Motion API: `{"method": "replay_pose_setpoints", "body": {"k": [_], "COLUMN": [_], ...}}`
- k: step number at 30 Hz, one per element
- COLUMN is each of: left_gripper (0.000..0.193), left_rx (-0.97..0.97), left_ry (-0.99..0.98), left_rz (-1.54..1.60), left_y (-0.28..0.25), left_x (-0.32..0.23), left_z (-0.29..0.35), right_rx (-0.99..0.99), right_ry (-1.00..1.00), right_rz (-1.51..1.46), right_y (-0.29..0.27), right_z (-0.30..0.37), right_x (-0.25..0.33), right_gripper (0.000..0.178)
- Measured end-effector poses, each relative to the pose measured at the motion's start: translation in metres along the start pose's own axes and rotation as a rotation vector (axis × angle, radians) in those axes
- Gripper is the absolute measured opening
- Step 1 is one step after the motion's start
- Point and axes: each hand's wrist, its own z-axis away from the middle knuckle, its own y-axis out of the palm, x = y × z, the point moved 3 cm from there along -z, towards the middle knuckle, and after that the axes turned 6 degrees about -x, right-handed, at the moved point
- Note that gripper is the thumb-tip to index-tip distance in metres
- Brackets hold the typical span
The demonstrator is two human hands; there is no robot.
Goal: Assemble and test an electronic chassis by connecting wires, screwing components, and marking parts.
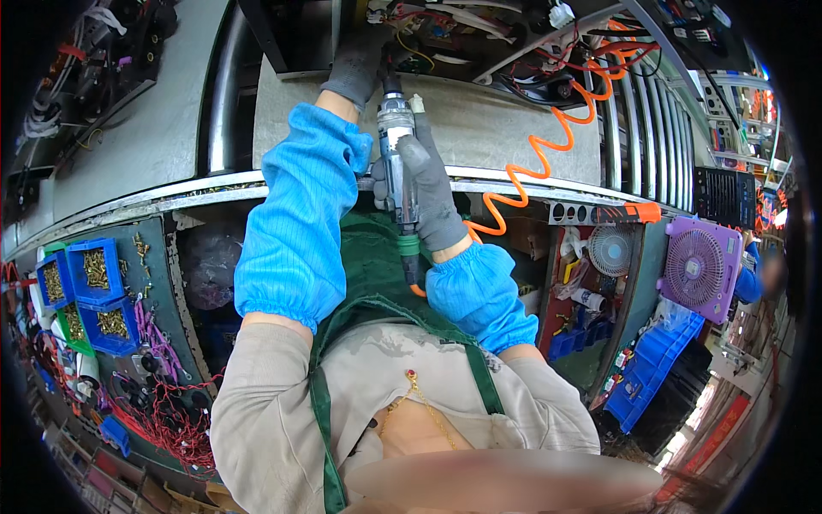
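Observation:
In my right hand [434, 180], gloved in grey, is a silver air screwdriver [397, 141]. My fingers wrap its barrel and it points away from me, its dark tip reaching to the edge of an opened appliance housing [304, 60] full of wires. My left hand [354, 73], also in a grey glove, reaches into the housing just left of the tool's tip. Its fingers are lost in the shadow there, so what they hold or touch is hidden. An orange coiled air hose [548, 147] runs near the tool; another bit of orange tubing shows at its lower end.
Metal rollers [648, 128] flank the pale work board [531, 116]. At left, blue bins [97, 268] of brass screws stand beside loose red wires [175, 420]. A purple fan [700, 267] and a blue tray [646, 368] are at right. Another unit [107, 68] sits far left.

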Motion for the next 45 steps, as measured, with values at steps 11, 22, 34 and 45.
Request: {"method": "replay_pose_setpoints", "body": {"k": [11,22,34,45], "left_gripper": [0.025,0.019,0.016,0.015], "left_rx": [-0.007,0.086,0.101,0.323], "left_ry": [-0.729,-0.508,-0.36,-0.34], "left_rz": [0.496,0.083,0.131,0.335], "left_y": [0.018,-0.018,-0.01,-0.007], "left_x": [0.012,-0.056,-0.048,-0.051], "left_z": [0.016,0.025,0.05,0.055], "right_rx": [0.171,0.132,0.103,-0.005], "right_ry": [0.126,0.084,0.158,0.157], "right_rz": [-0.135,-0.203,0.07,0.277], "right_y": [-0.085,-0.115,-0.102,-0.079], "right_z": [0.06,0.067,0.077,0.08], "right_x": [0.005,0.0,0.013,0.019], "right_gripper": [0.093,0.093,0.101,0.095]}}
